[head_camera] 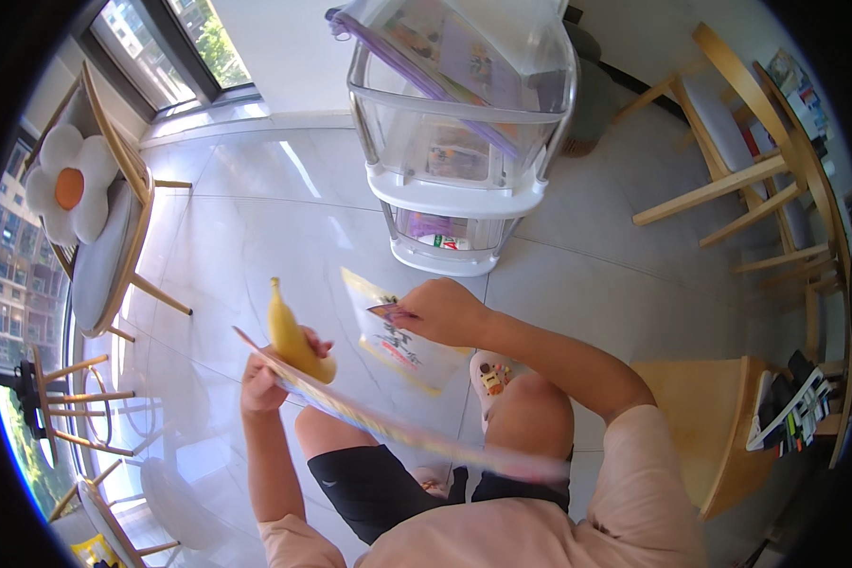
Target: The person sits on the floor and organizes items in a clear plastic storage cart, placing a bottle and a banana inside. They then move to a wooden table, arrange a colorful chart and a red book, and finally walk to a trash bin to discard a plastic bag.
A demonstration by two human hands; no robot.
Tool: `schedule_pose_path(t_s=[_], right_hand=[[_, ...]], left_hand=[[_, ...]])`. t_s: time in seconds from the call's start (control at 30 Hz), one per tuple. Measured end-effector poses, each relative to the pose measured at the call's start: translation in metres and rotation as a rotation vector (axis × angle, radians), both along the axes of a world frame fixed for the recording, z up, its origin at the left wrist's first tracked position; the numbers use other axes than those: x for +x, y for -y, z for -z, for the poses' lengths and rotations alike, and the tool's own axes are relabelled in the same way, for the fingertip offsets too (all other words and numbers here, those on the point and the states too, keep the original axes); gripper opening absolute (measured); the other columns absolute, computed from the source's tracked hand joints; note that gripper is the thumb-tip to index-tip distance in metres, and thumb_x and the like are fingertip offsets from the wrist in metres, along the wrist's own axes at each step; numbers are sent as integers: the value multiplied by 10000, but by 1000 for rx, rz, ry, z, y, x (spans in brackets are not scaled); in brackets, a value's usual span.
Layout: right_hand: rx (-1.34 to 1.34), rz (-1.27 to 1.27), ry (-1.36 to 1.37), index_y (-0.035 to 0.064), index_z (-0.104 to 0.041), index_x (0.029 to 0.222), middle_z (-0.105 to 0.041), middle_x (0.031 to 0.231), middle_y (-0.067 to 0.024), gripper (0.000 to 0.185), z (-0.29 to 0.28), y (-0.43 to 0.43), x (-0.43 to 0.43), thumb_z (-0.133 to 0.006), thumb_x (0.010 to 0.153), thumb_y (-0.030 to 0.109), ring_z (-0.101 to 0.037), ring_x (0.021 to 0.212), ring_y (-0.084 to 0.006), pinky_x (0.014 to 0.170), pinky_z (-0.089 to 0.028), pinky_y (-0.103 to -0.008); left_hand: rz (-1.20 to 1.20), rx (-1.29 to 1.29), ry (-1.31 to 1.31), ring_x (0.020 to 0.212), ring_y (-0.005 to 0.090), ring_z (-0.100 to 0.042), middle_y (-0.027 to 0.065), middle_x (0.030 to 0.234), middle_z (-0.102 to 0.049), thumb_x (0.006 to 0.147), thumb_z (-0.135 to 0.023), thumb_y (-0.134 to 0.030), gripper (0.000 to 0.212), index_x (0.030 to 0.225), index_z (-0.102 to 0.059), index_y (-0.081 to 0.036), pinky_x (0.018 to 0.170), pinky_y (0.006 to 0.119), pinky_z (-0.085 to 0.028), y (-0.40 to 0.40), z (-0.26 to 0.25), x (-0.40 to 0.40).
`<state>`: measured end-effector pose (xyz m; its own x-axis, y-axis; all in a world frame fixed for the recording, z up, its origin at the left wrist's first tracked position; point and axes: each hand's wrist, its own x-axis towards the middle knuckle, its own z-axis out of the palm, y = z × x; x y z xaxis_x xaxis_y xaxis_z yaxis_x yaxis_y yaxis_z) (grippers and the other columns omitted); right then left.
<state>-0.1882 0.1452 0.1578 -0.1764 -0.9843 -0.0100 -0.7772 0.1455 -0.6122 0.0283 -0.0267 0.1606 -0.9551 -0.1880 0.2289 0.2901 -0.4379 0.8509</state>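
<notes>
My left hand (273, 369) holds a yellow banana (291, 337) and the upper left end of a long, thin, colourful flat sheet (397, 426), seen nearly edge-on and blurred. The sheet slants down to the right across my lap. To the right and higher up, my right hand (444, 312) grips a white and yellow printed plastic packet (397, 344), which hangs tilted over the floor, along with a small dark purple printed piece (392, 311). The banana stands with its stem upward, between the sheet and the packet.
Ahead stands a white and clear tiered trolley (454, 195) with a purple-edged folder (426, 78) on top. At left is a wooden armchair (106, 248) with a flower cushion (71, 186). Wooden chairs (724, 142) and a wooden stool or cabinet top (689, 419) stand at right.
</notes>
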Motion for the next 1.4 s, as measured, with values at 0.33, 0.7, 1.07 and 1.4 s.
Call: schedule_pose_path(t_s=[0.33,0.7,1.07,1.4], right_hand=[[90,66,41,-8,-595,659,-548,630,-224,299,101,-9,-30,-552,763,269,-542,601,-374,571,-415,-445],[103,172,129,-7,-587,633,-531,580,-205,335,153,-3,-36,-585,767,300,-512,503,-325,488,-373,-408],[-85,448,871,-32,-585,844,-602,702,-101,280,160,-13,-46,-479,878,225,-584,566,-165,538,-491,-295],[80,454,471,100,-584,1032,-602,656,-112,240,134,-38,-51,-471,820,103,-599,558,-205,540,-486,-318]], left_hand=[[-785,414,504,1098,267,-496,164,1217,-474,914,-378,-381,506,1282,-335,-35,910,424,-432,37,-75,149],[-810,565,812,1070,269,-505,140,1198,-494,936,-316,-297,421,1237,-383,-10,912,412,-414,111,107,201],[-779,300,956,930,187,-565,75,1058,-562,933,-358,-257,329,1191,-426,-65,802,351,-479,129,171,143],[-1418,-300,1141,879,176,-536,76,988,-577,852,-515,-425,446,1036,-567,-22,765,287,-412,158,179,190]])
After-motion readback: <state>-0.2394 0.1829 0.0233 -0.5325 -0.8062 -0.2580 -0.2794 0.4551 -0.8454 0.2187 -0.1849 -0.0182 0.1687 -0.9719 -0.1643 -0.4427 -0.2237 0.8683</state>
